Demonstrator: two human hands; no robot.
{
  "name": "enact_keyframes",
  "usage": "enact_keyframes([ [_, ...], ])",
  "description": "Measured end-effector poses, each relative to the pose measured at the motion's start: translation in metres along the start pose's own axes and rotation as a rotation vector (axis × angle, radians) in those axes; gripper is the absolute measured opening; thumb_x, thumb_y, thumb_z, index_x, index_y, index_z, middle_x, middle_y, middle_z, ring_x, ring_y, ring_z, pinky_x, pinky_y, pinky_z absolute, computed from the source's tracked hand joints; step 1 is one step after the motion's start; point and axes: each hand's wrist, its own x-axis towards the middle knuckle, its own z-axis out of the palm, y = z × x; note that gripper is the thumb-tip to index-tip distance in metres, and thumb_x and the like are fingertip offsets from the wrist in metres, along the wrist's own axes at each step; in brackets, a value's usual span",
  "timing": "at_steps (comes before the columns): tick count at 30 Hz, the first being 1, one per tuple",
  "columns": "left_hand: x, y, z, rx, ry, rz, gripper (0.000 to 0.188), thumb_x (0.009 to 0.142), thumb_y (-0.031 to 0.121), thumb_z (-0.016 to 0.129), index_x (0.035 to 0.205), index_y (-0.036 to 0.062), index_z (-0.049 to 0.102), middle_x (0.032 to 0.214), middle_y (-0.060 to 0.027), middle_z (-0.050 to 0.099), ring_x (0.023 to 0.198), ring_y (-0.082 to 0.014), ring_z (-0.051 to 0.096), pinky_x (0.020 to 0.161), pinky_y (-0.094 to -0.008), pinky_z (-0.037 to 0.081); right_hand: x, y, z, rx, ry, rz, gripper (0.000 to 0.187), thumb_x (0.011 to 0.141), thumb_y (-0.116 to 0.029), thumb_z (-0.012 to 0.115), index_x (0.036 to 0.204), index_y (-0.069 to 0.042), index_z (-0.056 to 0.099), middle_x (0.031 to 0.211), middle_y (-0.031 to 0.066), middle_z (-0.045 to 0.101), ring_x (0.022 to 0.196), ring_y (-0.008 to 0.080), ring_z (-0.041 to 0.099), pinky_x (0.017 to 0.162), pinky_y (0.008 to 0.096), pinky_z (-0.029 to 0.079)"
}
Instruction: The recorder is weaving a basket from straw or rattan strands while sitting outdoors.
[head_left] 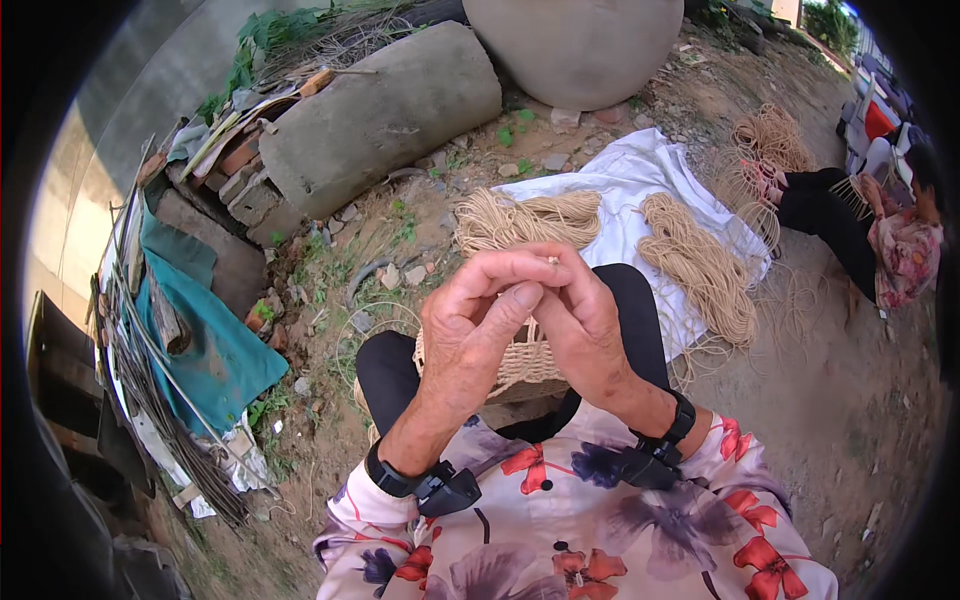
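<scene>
My left hand (472,318) and my right hand (588,325) meet above my lap, fingers bent and fingertips pressed together. A tiny pale bit shows at the joined fingertips; it is too small to name, and the fingers hide the rest. Just below the hands, between my knees, sits a woven basket (528,366) of tan cord, partly covered by both hands. Thin loops of cord stick out to its left. Beyond my hands lie a bundle of tan cord (530,218) and a second cord bundle (697,265).
A white sheet (620,175) lies under the bundles. At the right another person (900,225) sits near a further cord heap (772,140). A concrete cylinder (385,115) and a big round vessel (575,45) stand ahead. Teal cloth (205,320) and sticks lie left.
</scene>
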Motion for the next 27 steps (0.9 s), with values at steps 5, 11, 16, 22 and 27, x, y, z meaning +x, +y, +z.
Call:
enact_keyframes([
  [5, 0.004, -0.009, -0.006, 0.083, 0.125, -0.048, 0.015, 0.093, 0.001, 0.060, 0.106, -0.0029, 0.065, 0.098, -0.0085, 0.069, 0.088, -0.0119, 0.066, 0.078, -0.0251, 0.054, -0.010, 0.007, -0.034, -0.521, 0.043, -0.485, 0.037, 0.086, 0.000, 0.062, 0.123, -0.004, 0.058, 0.086, 0.0103, 0.061, 0.069, 0.0202, 0.062, 0.059, 0.0294, 0.049],
  [11, -0.006, -0.045, -0.016, -0.046, 0.170, -0.302, 0.013, 0.088, -0.001, 0.061, 0.101, -0.0006, 0.064, 0.088, -0.0061, 0.068, 0.073, -0.0098, 0.064, 0.066, -0.0220, 0.054, -0.028, 0.031, -0.051, -0.858, 0.006, -0.644, 0.033, 0.079, -0.002, 0.070, 0.112, -0.004, 0.064, 0.076, 0.0082, 0.053, 0.060, 0.0233, 0.058, 0.051, 0.0338, 0.047],
  [16, -0.017, -0.067, -0.027, 0.542, 0.071, -0.282, 0.009, 0.086, 0.004, 0.066, 0.095, 0.0027, 0.067, 0.089, -0.0042, 0.066, 0.074, -0.0132, 0.063, 0.064, -0.0270, 0.051, -0.029, 0.054, -0.073, -0.868, -0.037, -0.411, 0.013, 0.081, -0.006, 0.067, 0.093, -0.005, 0.063, 0.077, 0.0094, 0.055, 0.063, 0.0274, 0.060, 0.053, 0.0370, 0.048],
  [22, -0.039, -0.096, -0.031, 1.272, -0.122, 0.134, 0.006, 0.074, 0.008, 0.069, 0.080, 0.0060, 0.071, 0.077, -0.0098, 0.054, 0.078, -0.0288, 0.056, 0.067, -0.0414, 0.045, -0.035, 0.074, -0.074, -0.884, -0.107, -0.304, 0.006, 0.084, -0.008, 0.062, 0.089, -0.005, 0.060, 0.079, 0.0108, 0.056, 0.066, 0.0302, 0.061, 0.057, 0.0400, 0.050],
  [27, -0.042, -0.108, -0.032, 1.149, -0.111, 0.056, 0.010, 0.074, 0.007, 0.068, 0.083, 0.0071, 0.071, 0.077, -0.0100, 0.053, 0.078, -0.0290, 0.057, 0.068, -0.0411, 0.044, -0.033, 0.088, -0.067, -0.985, -0.194, -0.253, 0.007, 0.084, -0.009, 0.059, 0.090, -0.004, 0.061, 0.080, 0.0142, 0.058, 0.070, 0.0336, 0.062, 0.059, 0.0435, 0.050],
])
